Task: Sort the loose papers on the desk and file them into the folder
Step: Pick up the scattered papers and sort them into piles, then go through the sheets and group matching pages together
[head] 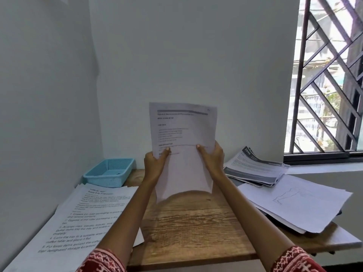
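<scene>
printed sheet (183, 134) held upright above desk (196, 222), paper stacks (294, 205) flanking

White sheets, wood grain and a spot of blue on my desk.

I am holding up a white sheet (182, 134) carrying black print and a grey bar across its top; my sleeves (104, 260) are showing red with a white woven pattern. The desk (188, 222) is showing brown streaked wood grain, the basket (110, 174) is looking light blue with a fine mesh, and the far stack (255, 167) is showing what seem to be dark grey bands.
</scene>
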Tool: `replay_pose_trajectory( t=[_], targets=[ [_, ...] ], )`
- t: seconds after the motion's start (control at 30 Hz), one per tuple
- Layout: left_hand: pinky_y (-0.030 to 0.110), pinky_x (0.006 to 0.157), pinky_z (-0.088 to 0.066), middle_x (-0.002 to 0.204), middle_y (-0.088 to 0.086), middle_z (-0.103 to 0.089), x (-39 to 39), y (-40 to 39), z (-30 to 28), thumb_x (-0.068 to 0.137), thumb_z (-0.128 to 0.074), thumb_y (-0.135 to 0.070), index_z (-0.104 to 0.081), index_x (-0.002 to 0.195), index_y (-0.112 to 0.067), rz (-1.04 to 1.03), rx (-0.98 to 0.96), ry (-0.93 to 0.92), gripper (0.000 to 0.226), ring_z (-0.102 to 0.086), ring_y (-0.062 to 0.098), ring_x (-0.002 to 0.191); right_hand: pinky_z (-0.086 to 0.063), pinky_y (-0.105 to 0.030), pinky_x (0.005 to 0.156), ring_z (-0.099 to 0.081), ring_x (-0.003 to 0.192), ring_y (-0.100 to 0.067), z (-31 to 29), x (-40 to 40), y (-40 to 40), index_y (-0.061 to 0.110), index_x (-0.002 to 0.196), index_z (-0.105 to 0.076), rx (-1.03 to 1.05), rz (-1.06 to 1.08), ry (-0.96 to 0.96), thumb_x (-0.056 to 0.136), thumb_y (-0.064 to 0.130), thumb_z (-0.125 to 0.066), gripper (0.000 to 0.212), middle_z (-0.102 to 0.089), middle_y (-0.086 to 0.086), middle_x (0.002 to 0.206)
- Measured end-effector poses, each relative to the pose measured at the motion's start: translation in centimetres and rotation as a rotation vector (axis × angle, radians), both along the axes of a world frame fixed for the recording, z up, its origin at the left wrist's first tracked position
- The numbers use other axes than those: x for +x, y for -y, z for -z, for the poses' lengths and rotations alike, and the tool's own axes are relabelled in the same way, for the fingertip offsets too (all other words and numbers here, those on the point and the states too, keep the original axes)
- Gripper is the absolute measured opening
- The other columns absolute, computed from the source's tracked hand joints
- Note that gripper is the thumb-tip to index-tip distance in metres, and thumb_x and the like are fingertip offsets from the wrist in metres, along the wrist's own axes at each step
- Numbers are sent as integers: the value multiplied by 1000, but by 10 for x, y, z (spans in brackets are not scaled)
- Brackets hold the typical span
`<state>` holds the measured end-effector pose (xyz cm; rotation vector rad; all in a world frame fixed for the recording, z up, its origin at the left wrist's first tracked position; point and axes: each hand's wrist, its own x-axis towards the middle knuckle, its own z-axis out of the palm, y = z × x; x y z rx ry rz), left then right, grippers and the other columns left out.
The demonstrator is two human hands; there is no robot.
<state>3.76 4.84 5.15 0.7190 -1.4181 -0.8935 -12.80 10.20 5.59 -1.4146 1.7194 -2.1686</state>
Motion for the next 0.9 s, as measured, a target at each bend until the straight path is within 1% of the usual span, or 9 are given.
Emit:
replay_pose_trajectory(
  t=[0.1,0.17,0.3,0.43,0.57,0.7,0.77,0.83,0.9],
  targets=[
    [28,74,-52,111,9,-64,-2,1,0,89,-62,-28,-59,121,-4,7,24,-23,40,-62,23,93,-50,-30,75,-60,89,-18,-5,-2,0,7,116,-58,-29,-2,-31,85,25,-70,38,-63,-3,103],
    [31,80,-50,116,11,-62,-4,-3,25,89,-61,-29,-56,123,-3,15,118,-17,43,-60,23,97,-48,-29,75,-59,91,-19,18,-4,3,7,117,-57,60,-1,-33,85,27,-69,39,-62,-3,103],
    [28,83,-41,115,9,-56,-6,-12,85,91,-58,-23,-46,130,1,58,303,94,46,-53,23,103,-49,-35,81,-59,104,-26,89,-12,11,12,124,-50,346,1,-57,87,35,-66,47,-61,-7,116],
    [26,83,-40,128,18,-55,-12,15,98,87,-65,-20,-49,127,3,66,372,238,50,-54,30,113,-46,-36,81,-59,107,-29,95,-21,21,15,123,-40,502,105,-187,88,28,-64,45,-59,-6,121],
    [25,83,-38,127,15,-55,-26,34,112,80,-73,-29,-51,123,2,-126,274,546,58,-52,30,114,-43,-32,84,-58,111,-27,104,-25,32,9,126,-38,796,286,-445,93,23,-57,40,-60,-10,121],
    [35,96,-40,128,17,-51,-40,49,119,88,-59,-43,-46,125,-1,-290,80,893,58,-49,28,117,-44,-34,88,-52,116,-27,108,-28,41,5,134,-36,908,431,-535,93,27,-57,51,-52,-15,127],
    [36,94,-42,125,15,-53,-40,52,119,84,-58,-53,-45,124,-2,-354,68,972,66,-51,27,113,-42,-34,89,-50,115,-27,109,-27,44,5,135,-34,942,477,-598,94,28,-55,52,-49,-17,129],
    [39,97,-40,130,16,-49,-38,56,118,77,-63,-59,-38,133,-3,-400,87,961,82,-48,29,118,-40,-34,90,-49,114,-27,111,-25,44,7,136,-34,962,537,-667,96,27,-51,48,-48,-17,129],
    [41,99,-38,133,15,-45,-39,56,118,75,-63,-61,-36,135,-7,-439,75,992,85,-42,29,121,-38,-35,91,-48,113,-27,111,-22,40,8,134,-35,966,595,-724,95,26,-50,45,-48,-16,128]
  ],
)
